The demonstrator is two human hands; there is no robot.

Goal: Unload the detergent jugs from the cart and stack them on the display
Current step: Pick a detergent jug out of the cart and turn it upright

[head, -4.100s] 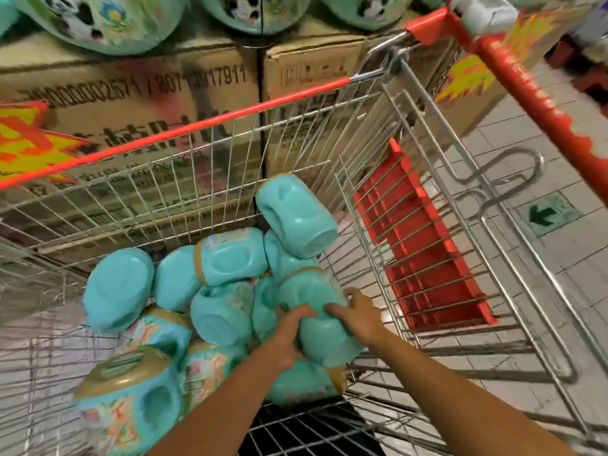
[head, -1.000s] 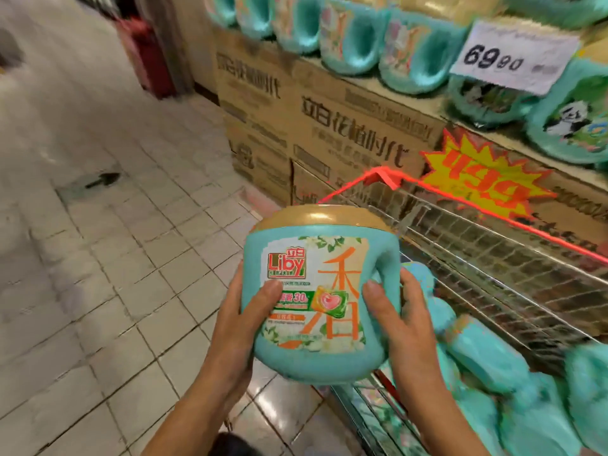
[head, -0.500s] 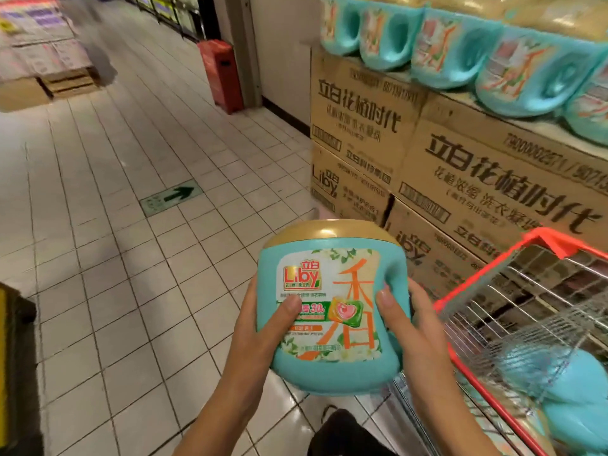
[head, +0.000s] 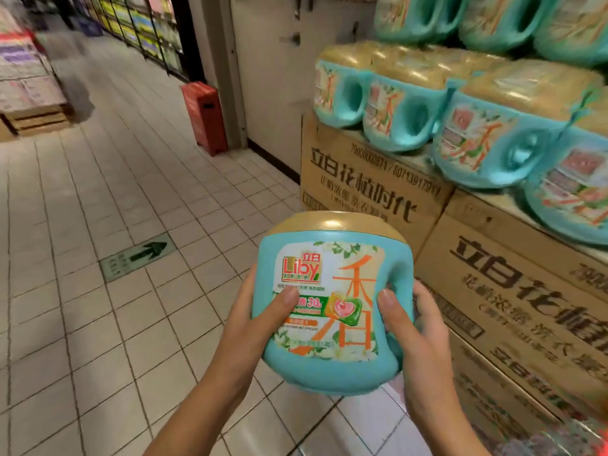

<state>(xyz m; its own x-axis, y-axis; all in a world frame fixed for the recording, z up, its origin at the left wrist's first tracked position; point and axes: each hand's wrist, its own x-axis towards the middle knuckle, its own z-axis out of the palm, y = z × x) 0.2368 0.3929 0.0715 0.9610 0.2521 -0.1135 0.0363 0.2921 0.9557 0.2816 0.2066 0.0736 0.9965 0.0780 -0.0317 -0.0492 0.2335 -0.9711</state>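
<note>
Teal jug (head: 332, 304) upright btwn left hand (head: 253, 320) & right hand (head: 418, 334), thumbs pressed on front, fingers prob. curled behind.

red box (head: 204, 116) upright | green arrow floor sticker (head: 138, 256) | far shelves (head: 138, 31) blurred, perhaps groceries

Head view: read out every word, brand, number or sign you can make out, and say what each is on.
"立白 Liby": held jug, label top left.
"30": same label, green band.
"香": same label, large orange character.
"立白花植时代": upper carton.
"立白花植": lower carton, cut off by the frame.
Too blurred or small: the jug's fine print, carton numbers, floor arrow sign, labels on the display jugs.
</note>
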